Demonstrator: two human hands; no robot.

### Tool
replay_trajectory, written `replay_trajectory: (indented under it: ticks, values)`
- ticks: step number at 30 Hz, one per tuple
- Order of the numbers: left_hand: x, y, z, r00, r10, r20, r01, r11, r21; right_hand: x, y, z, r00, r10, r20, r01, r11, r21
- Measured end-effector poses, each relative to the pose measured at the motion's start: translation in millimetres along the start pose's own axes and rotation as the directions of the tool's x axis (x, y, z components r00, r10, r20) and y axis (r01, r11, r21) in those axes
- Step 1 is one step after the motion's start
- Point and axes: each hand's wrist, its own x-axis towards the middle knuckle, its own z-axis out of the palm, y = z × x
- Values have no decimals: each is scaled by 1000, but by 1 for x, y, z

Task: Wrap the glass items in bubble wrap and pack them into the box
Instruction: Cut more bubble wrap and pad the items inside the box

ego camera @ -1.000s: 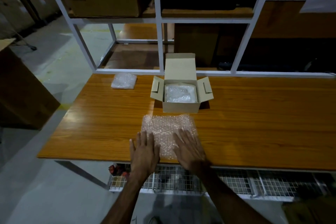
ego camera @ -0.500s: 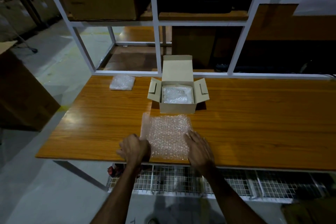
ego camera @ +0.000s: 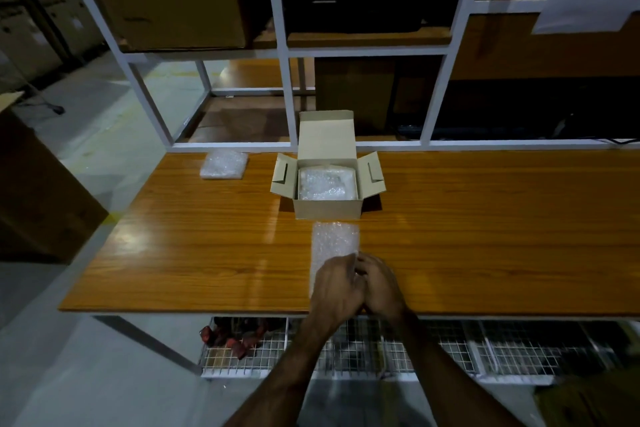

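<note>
Two hands meet at the near edge of the wooden table (ego camera: 207,253): your left hand (ego camera: 337,291) and right hand (ego camera: 381,288) are curled together, pinching the near end of the bubble wrap sheet (ego camera: 334,243), which now lies folded into a narrow strip pointing toward the cardboard box (ego camera: 327,208). Whether a glass item sits inside the fold cannot be told. Keep the fold edges aligned and press the layers flat before you roll, so the strip does not spring open. The box stands open just beyond the strip's far end, a wrapped bundle (ego camera: 327,184) already inside; a spare bubble wrap pad (ego camera: 224,165) lies at the far left.

Against the earlier frames, the sheet was spread wide under flat, parted palms; now it is half as wide and your hands have closed together over it.
</note>
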Motion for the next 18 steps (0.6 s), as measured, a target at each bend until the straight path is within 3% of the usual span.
replay_trajectory:
  ticks: [4,7,10,12,15,18]
  values:
    - [-4,-19,2,991,32,132,-25,998,-57,-8,-9,-14,998,56,-17,-49,960,275]
    - [-5,-37,4,983,78,163,-69,996,-61,-5,-15,-17,965,232,-120,-184,931,316]
    - [-6,-39,5,988,70,137,-53,991,-127,0,-13,-10,976,165,-144,-146,980,132]
    - [-8,-39,4,996,15,86,-2,988,-152,1,-6,-6,998,50,-23,-52,993,-110]
    - [-14,-51,4,994,-77,-83,87,989,120,-2,-4,-5,989,31,146,19,945,-327]
    - [-20,-64,-2,969,-143,-204,212,901,378,-2,-5,-9,987,43,157,17,932,-361]
